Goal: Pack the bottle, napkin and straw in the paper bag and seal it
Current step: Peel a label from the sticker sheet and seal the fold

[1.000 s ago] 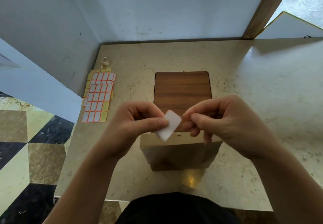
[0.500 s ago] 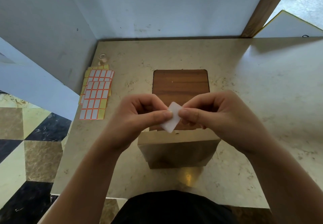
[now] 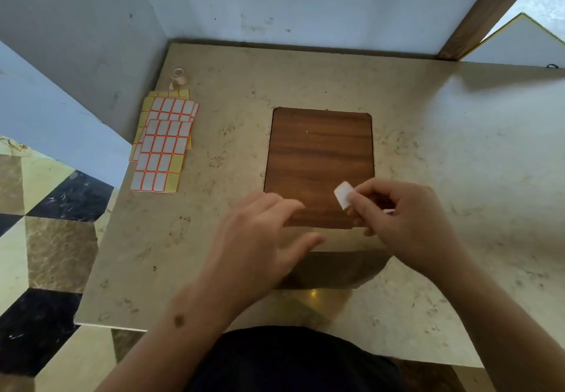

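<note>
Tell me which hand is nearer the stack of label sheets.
Left. The left hand hovers over the paper bag, on the side toward the label sheets; the right hand, pinching a white sticker, is farther off.

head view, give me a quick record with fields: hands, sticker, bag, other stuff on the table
left hand: left hand open, fingers spread over the folded top of the paper bag
right hand: right hand pinches a white sticker, held above the bag
bag: stands at the near table edge, top folded, no sticker seen on it
seal: not yet done
contents: hidden
table: sticker sheets at left, wooden board at centre
</note>
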